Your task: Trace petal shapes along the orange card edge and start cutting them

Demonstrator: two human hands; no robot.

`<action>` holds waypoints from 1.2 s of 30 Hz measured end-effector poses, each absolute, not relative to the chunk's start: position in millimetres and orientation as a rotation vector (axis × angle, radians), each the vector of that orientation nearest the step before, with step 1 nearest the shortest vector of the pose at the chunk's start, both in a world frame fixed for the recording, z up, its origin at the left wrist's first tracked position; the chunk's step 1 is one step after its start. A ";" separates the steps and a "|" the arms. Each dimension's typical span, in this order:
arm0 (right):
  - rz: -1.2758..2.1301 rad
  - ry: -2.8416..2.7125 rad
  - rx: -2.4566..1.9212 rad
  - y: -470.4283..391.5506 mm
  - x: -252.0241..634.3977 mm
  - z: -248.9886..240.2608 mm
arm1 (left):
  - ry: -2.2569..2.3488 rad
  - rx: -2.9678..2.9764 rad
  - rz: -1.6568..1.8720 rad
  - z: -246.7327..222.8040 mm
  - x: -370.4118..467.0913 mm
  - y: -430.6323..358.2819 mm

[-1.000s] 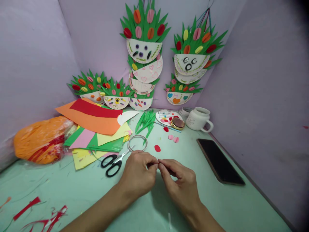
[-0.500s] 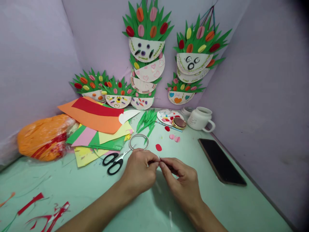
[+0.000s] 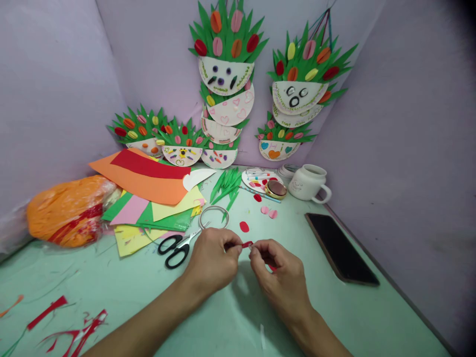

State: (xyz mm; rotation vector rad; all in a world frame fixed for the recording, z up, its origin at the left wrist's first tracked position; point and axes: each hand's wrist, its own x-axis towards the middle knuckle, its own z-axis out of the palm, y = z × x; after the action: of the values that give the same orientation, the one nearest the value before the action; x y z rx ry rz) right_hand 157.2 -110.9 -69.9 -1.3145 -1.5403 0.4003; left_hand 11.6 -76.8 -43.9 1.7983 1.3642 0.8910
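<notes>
Between my fingertips at the middle of the table is a small red paper piece (image 3: 247,244). My left hand (image 3: 217,255) pinches its left end. The fingertips of my right hand (image 3: 278,265) are closed at its right end, and another bit of red paper (image 3: 272,268) shows under the curled fingers. Just above my hands lies a red oval (image 3: 244,227). Black-handled scissors (image 3: 178,251) rest left of my left hand, beside a roll of clear tape (image 3: 214,218) that stands behind it.
Coloured paper sheets (image 3: 148,183) and an orange plastic-wrapped bundle (image 3: 67,210) lie left. A phone (image 3: 340,248) and white mug (image 3: 309,182) are right. Green paper leaves (image 3: 227,184) and a white plate (image 3: 247,179) sit behind. Red scraps (image 3: 87,333) lie front left. Paper-plate flower baskets (image 3: 226,74) line the wall.
My hands have moved slightly apart, my left one a little to the left. The red paper between the fingertips now shows more.
</notes>
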 end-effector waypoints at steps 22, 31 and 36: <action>0.752 -1.708 -1.888 -88.9 256.7 -59.8 | 1.427 1.472 0.935 -44.9 8.6 -64.1; 0.699 -1.769 -1.817 -103.3 216.5 -67.1 | 1.367 1.331 0.914 -39.2 15.2 -68.5; 0.964 -1.656 -1.629 -102.1 213.0 -69.1 | 1.313 1.282 0.876 -39.3 16.4 -69.2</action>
State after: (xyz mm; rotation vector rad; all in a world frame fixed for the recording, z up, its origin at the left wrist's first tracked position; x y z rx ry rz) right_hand 213.0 -102.1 -69.1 -1.6289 -1.6560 0.9635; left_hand 16.4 -69.2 -39.3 1.2816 1.3131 0.8762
